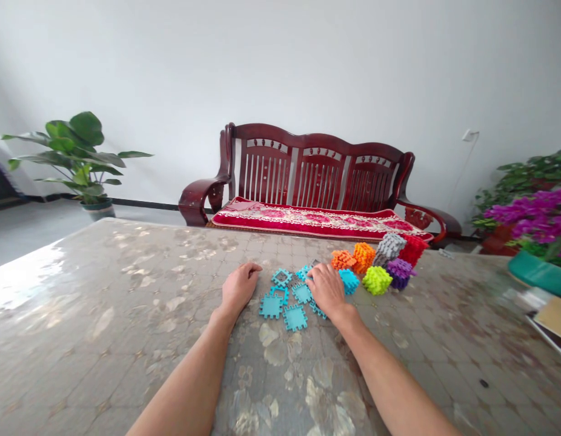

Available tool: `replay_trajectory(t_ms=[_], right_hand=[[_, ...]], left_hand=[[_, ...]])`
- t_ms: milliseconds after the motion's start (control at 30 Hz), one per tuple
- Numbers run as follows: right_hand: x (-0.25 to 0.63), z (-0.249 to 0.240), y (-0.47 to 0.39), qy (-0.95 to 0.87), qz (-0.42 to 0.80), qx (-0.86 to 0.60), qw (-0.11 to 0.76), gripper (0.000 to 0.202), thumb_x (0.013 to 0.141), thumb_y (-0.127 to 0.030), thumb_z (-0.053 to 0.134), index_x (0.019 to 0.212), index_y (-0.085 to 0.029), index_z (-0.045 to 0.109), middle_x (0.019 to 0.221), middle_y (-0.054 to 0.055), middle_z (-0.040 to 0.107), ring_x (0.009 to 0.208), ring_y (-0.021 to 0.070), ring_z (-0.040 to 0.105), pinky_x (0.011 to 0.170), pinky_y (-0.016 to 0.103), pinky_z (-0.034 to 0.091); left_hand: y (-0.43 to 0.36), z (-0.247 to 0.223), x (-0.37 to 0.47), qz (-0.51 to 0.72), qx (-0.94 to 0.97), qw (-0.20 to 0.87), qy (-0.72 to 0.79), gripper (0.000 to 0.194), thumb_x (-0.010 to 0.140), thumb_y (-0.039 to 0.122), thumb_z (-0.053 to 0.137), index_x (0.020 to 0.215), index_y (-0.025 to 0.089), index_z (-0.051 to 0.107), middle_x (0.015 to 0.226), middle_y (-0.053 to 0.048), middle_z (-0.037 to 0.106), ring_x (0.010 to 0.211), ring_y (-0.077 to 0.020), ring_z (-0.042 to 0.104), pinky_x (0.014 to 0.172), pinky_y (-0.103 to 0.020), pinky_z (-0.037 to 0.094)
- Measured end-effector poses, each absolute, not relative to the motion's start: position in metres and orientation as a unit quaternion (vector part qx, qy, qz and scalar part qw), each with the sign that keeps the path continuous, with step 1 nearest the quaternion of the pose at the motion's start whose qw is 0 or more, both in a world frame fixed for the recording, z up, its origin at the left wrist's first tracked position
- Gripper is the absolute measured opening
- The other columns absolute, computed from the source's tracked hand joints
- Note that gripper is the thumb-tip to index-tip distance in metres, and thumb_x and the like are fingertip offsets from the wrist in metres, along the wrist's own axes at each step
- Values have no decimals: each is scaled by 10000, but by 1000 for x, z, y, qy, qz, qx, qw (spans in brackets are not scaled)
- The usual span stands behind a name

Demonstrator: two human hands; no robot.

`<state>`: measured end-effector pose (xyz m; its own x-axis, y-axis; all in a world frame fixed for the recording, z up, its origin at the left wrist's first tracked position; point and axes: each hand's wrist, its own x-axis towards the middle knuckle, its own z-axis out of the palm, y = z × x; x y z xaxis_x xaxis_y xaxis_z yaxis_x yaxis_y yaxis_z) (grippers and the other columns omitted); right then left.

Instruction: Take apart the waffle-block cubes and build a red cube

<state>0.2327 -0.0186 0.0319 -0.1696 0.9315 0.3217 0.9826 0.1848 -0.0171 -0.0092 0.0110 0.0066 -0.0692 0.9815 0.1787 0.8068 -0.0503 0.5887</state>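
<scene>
Basically, loose teal pieces [295,317], flat squares with notched edges, some with open centres, lie between the two hands on the floral-covered desk [171,290]. Right hand [326,287]: palm down over the right side of the pieces, fingers slightly bent, fingertips at them; can't tell if it pinches one. Left hand [240,286]: resting just beside the pieces, fingers curled together, nothing visible in it, grip unclear. Just past the right hand: blue stack [349,282], then lime stack [377,280], purple stack [400,272]; behind, two orange stacks [364,258], grey stack [390,248], red stack [414,249].
</scene>
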Motion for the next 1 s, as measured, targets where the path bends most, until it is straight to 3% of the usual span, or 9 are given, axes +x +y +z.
replay_trajectory(t_ms=[233,367,533,633,733,833,1000], right_hand=[[223,27,-30,-771,-23,-601,209,218,953,-270,498,875,-219,694,988,40,692,973,194,583,884,306,394],[224,31,-22,-747,14,-612,260,250,961,-241,458,961,-213,706,1002,44,709,988,181,605,886,282,411],[237,35,5,-780,-2,-593,198,440,858,-43,444,1182,-235,671,1235,39,674,1124,204,559,964,326,402],[242,34,17,-820,5,-555,142,537,800,6,452,1202,-277,667,1284,7,654,1185,205,527,989,345,402],[240,37,19,-824,1,-552,126,514,802,5,448,1166,-270,687,1252,14,671,1168,207,537,988,350,404],[228,43,11,-814,-9,-554,171,444,833,-37,466,1146,-255,695,1188,28,695,1116,203,553,971,336,404],[199,51,-20,-834,22,-526,168,204,834,-191,588,920,-290,745,959,-5,729,969,190,578,870,293,416]], left_hand=[[11,7,-9,289,666,154,671,291,865,238,454,1008,270,705,1096,-3,727,1006,-196,653,822,-267,478],[11,7,-9,287,667,155,670,287,864,238,455,1004,270,703,1099,0,725,1012,-192,649,831,-262,473],[12,7,-9,281,666,153,674,281,869,247,456,1007,275,700,1106,4,723,1002,-193,652,826,-262,474],[12,6,-9,279,666,152,675,286,869,245,454,1010,279,700,1105,3,724,994,-194,654,820,-264,476],[13,6,-9,280,664,152,677,288,868,240,457,1009,281,704,1103,0,724,990,-195,654,819,-268,478],[13,5,-9,282,663,151,677,286,866,234,463,1006,281,708,1096,0,726,988,-192,653,817,-263,478],[12,6,-9,285,664,152,675,290,868,231,462,1014,271,708,1087,-3,731,997,-191,653,814,-258,476]])
